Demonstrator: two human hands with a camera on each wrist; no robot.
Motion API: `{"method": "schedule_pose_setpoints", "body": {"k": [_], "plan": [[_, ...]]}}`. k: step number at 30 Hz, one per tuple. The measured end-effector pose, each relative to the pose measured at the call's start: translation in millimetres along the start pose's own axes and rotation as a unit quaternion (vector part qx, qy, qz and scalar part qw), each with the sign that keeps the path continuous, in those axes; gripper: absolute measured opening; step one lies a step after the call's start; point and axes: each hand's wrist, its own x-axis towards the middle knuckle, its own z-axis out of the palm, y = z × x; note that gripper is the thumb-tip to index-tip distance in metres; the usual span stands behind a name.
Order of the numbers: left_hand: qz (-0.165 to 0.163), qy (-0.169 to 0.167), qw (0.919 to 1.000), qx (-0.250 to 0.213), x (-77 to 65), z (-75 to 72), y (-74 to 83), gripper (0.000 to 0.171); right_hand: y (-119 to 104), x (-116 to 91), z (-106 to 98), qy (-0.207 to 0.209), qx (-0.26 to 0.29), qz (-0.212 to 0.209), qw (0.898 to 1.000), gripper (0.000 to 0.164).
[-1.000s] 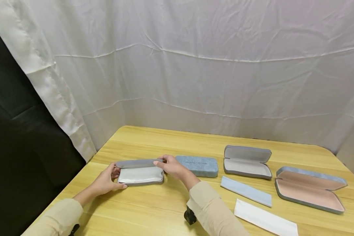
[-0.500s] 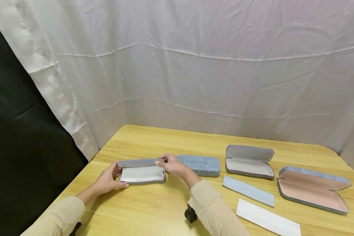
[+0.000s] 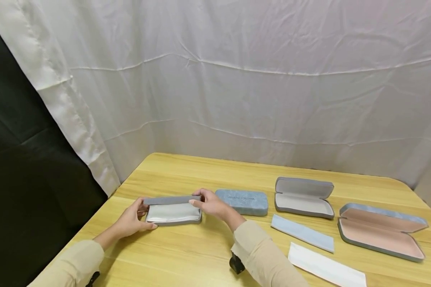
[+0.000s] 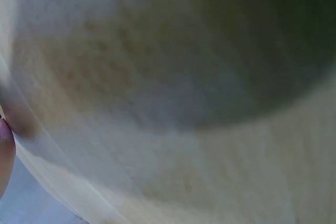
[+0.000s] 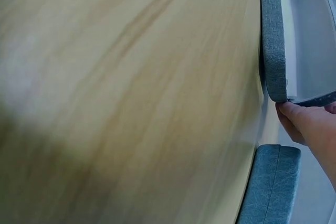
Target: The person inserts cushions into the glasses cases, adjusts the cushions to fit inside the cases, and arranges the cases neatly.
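Observation:
A grey glasses case (image 3: pixel 174 224) lies part-open on the table, its lid (image 3: pixel 170 200) leaning over the back. Inside the base is a folded pale cloth (image 3: pixel 174 213). My left hand (image 3: pixel 129 219) grips the case's left end, thumb at the front edge and fingers behind. At the opposite end, my right hand (image 3: pixel 212 204) pinches the lid's right corner. In the right wrist view the same case (image 5: pixel 274 40) appears at the upper right, with the right hand (image 5: pixel 312 127) at its end. Only a fingertip of the left hand (image 4: pixel 5 150) shows in the left wrist view.
Right of the hands sits a closed blue glasses case (image 3: pixel 242 202). Beyond it stand an open grey case (image 3: pixel 301 203) and an open blue case with pink lining (image 3: pixel 378 238). A blue folded cloth (image 3: pixel 302 232) and a white one (image 3: pixel 327 265) lie in front.
The grey case's lid has tipped slightly forward and down, with the right hand still at its corner. The left hand keeps its hold on the left end.

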Motion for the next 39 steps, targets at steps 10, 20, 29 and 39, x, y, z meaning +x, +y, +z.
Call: {"method": "schedule_pose_setpoints", "body": {"k": [10, 20, 29, 39], "plan": [[-0.003, 0.002, 0.9999, 0.01, -0.7, 1.3, -0.5, 0.08, 0.0, -4.4, 2.3, 0.009, -0.001, -0.014, 1.0, 0.04], [0.0, -0.006, 0.9999, -0.011, -1.9, 0.5, 0.0, 0.079, 3.1, -3.5, 2.2, -0.004, -0.015, -0.024, 1.0, 0.039], [0.011, -0.002, 0.9999, -0.003, 1.3, 1.6, -1.7, 0.079, 4.9, -4.6, 0.2, -0.003, -0.02, -0.029, 0.999, 0.04], [0.01, -0.017, 0.9996, -0.018, 1.6, -1.6, -1.3, 0.079, 1.9, -6.2, 0.0, -0.018, -0.023, -0.027, 0.999, 0.037]]}}
